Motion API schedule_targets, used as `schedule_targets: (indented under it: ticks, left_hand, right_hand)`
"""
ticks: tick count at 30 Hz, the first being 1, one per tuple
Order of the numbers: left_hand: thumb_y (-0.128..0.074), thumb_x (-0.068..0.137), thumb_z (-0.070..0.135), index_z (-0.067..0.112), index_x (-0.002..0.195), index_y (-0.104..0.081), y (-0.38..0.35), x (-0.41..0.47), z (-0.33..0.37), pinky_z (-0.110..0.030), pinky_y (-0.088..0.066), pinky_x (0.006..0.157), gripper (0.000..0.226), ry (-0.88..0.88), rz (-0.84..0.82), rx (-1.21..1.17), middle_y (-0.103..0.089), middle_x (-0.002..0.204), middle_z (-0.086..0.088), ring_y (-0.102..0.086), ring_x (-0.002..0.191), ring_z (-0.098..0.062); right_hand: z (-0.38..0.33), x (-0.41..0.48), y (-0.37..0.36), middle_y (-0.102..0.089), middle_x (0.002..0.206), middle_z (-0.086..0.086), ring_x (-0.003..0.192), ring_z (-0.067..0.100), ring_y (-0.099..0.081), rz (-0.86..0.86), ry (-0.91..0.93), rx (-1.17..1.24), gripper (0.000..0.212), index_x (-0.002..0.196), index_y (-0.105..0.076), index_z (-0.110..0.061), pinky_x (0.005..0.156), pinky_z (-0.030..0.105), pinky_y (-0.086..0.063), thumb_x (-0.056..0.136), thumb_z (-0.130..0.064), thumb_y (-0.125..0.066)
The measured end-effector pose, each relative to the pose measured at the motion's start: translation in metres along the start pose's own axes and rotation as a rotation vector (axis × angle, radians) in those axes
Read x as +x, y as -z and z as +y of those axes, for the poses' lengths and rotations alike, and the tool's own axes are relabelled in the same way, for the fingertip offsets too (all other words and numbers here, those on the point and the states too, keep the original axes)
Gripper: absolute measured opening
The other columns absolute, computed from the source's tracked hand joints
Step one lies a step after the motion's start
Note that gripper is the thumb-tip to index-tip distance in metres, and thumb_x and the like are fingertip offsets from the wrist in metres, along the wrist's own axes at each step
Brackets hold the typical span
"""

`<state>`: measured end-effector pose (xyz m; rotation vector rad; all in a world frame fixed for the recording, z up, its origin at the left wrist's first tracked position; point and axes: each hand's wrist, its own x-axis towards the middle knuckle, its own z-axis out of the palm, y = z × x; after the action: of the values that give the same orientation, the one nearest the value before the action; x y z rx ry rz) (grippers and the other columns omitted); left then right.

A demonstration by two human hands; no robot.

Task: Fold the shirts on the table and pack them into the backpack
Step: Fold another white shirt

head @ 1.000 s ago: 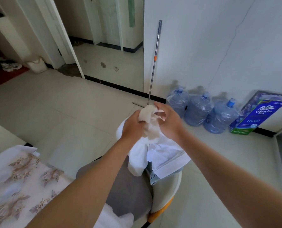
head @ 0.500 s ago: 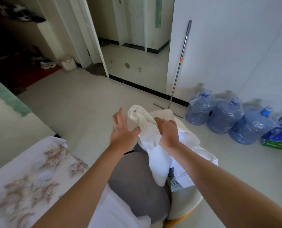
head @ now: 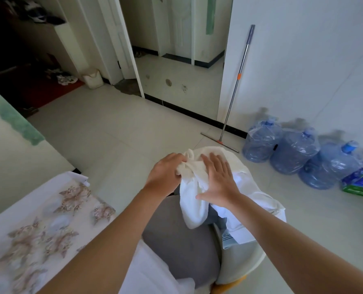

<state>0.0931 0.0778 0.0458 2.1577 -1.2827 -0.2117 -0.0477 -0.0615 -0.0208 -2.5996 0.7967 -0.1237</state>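
Evidently packing is in hand: beside the surface (head: 28,219), a bunched shirt (head: 193,209) is gripped by the left hand (head: 165,175) and pressed by the flat, released right hand (head: 218,179) above what seems the backpack (head: 176,247); an opening must be found next.

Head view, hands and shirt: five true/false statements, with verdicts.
1. The left hand grips a bunched part of the white shirt. True.
2. The right hand is a fist round the shirt. False: its fingers are straight, laid flat on the shirt.
3. Three water jugs stand on the floor by the wall. True.
4. The long-handled squeegee lies flat on the floor. False: it leans upright against the wall.
5. The shirt is spread on the floral tablecloth. False: it hangs over the grey backpack on the chair, apart from the tablecloth.
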Motion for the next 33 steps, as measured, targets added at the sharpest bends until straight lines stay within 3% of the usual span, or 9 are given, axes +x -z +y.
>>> schedule_targets:
  ticks: [3, 6, 9, 12, 16, 21, 25, 28, 33]
  left_hand:
    - [-0.058, 0.076, -0.005, 0.016, 0.105, -0.064, 0.017, -0.011, -0.003, -0.009, -0.040, 0.069, 0.036, -0.050, 0.167, -0.116, -0.063, 0.098, 0.009, -0.058, 0.085, -0.010]
    - [-0.061, 0.077, -0.002, 0.014, 0.105, -0.062, 0.049, -0.023, -0.003, -0.010, -0.043, 0.069, 0.033, 0.026, 0.376, -0.271, -0.065, 0.095, 0.005, -0.060, 0.082, -0.009]
    - [-0.060, 0.077, 0.010, 0.016, 0.108, -0.060, 0.095, -0.045, -0.013, -0.019, -0.047, 0.070, 0.031, 0.040, 0.483, -0.312, -0.065, 0.097, 0.003, -0.061, 0.084, -0.011]
    - [-0.061, 0.080, 0.013, 0.022, 0.111, -0.059, 0.145, -0.090, -0.039, -0.027, -0.047, 0.070, 0.033, 0.110, 0.529, -0.196, -0.063, 0.101, 0.007, -0.060, 0.086, -0.011]
    - [-0.066, 0.082, 0.022, 0.031, 0.118, -0.057, 0.201, -0.174, -0.087, -0.032, -0.047, 0.074, 0.038, 0.277, 0.562, -0.060, -0.060, 0.110, 0.011, -0.061, 0.093, -0.017]
    - [-0.067, 0.081, 0.028, 0.039, 0.123, -0.055, 0.251, -0.280, -0.153, -0.032, -0.044, 0.074, 0.045, 0.512, 0.457, 0.125, -0.058, 0.118, 0.009, -0.061, 0.099, -0.025]
    - [-0.067, 0.085, 0.036, 0.033, 0.142, -0.043, 0.268, -0.370, -0.210, -0.039, -0.042, 0.099, 0.062, 0.739, 0.062, 0.391, -0.052, 0.138, 0.001, -0.048, 0.126, -0.027]
    - [-0.068, 0.089, 0.024, 0.029, 0.148, -0.039, 0.260, -0.432, -0.244, -0.036, -0.040, 0.105, 0.066, 0.824, -0.155, 0.260, -0.046, 0.147, -0.002, -0.046, 0.131, -0.024]
    - [-0.061, 0.095, 0.025, 0.033, 0.148, -0.037, 0.231, -0.485, -0.271, -0.037, -0.042, 0.104, 0.059, 0.846, -0.146, 0.081, -0.048, 0.146, -0.001, -0.051, 0.126, -0.020]
  right_hand:
    - [-0.022, 0.003, 0.006, -0.021, 0.160, 0.012, 0.151, 0.035, -0.011, 0.288, 0.039, -0.004, 0.113, 0.155, -0.021, -0.026, 0.124, 0.046, -0.007, 0.061, -0.056, -0.076]
    - [-0.068, 0.009, 0.014, -0.046, 0.146, 0.005, 0.142, 0.029, -0.036, 0.508, 0.039, 0.027, 0.085, 0.145, -0.042, -0.023, 0.119, 0.052, -0.018, 0.071, -0.050, -0.072]
    - [-0.121, 0.008, 0.029, -0.066, 0.118, -0.007, 0.115, 0.022, -0.059, 0.367, 0.040, 0.277, 0.047, 0.129, -0.055, -0.027, 0.107, 0.041, -0.034, 0.084, -0.015, -0.060]
    - [-0.181, -0.003, 0.033, -0.066, 0.116, -0.007, 0.103, 0.022, -0.062, 0.210, 0.133, 0.321, 0.051, 0.128, -0.058, -0.029, 0.080, 0.031, -0.044, 0.083, -0.006, -0.050]
    - [-0.268, -0.031, 0.004, -0.065, 0.114, 0.001, 0.100, 0.028, -0.061, 0.167, 0.343, 0.263, 0.058, 0.134, -0.056, -0.022, 0.077, 0.033, -0.048, 0.080, -0.003, -0.052]
    - [-0.367, -0.076, -0.053, -0.064, 0.117, 0.003, 0.103, 0.030, -0.061, -0.047, 0.378, 0.222, 0.045, 0.127, -0.058, -0.018, 0.078, 0.028, -0.044, 0.083, -0.007, -0.054]
    - [-0.412, -0.113, -0.127, -0.060, 0.127, 0.001, 0.116, 0.027, -0.060, -0.332, 0.403, 0.061, 0.038, 0.126, -0.054, -0.021, 0.091, 0.032, -0.048, 0.089, -0.028, -0.061]
    - [-0.421, -0.142, -0.170, -0.049, 0.143, -0.003, 0.127, 0.018, -0.052, -0.545, 0.402, 0.059, 0.061, 0.145, -0.044, -0.024, 0.104, 0.032, -0.043, 0.090, -0.040, -0.064]
    - [-0.418, -0.157, -0.211, -0.038, 0.154, -0.001, 0.139, 0.020, -0.042, -0.591, 0.359, -0.057, 0.061, 0.150, -0.038, -0.025, 0.112, 0.035, -0.036, 0.093, -0.029, -0.061]
